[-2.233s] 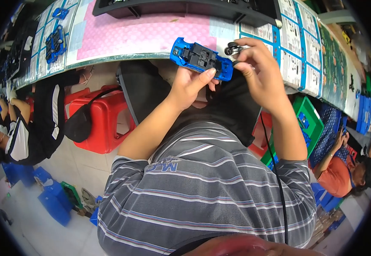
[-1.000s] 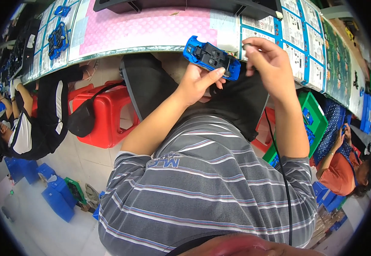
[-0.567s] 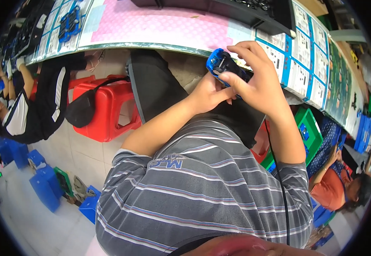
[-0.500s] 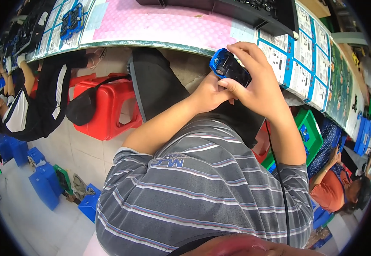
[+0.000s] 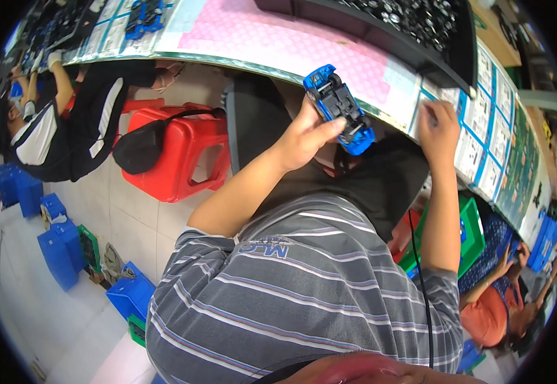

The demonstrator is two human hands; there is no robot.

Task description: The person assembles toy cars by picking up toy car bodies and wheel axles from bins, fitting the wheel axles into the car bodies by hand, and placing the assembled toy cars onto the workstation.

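Note:
A blue toy car with a black underside is tilted in my left hand, its underside facing up. My left thumb presses on the chassis and the fingers lie behind the body. Apart from the car, my right hand is at the table's front edge, near the black tray. Its fingers are curled together and whatever they hold, if anything, is hidden. Many small shiny dark parts lie in the tray.
Pink bubble sheeting covers the table. Another blue car lies at the far left. Red stools stand at my left, and a green crate sits at my right. Co-workers sit on both sides.
My right hand has let go of the car and moved right to the table edge by the tray. The car has turned in my left hand, showing more of its underside. The view has shifted.

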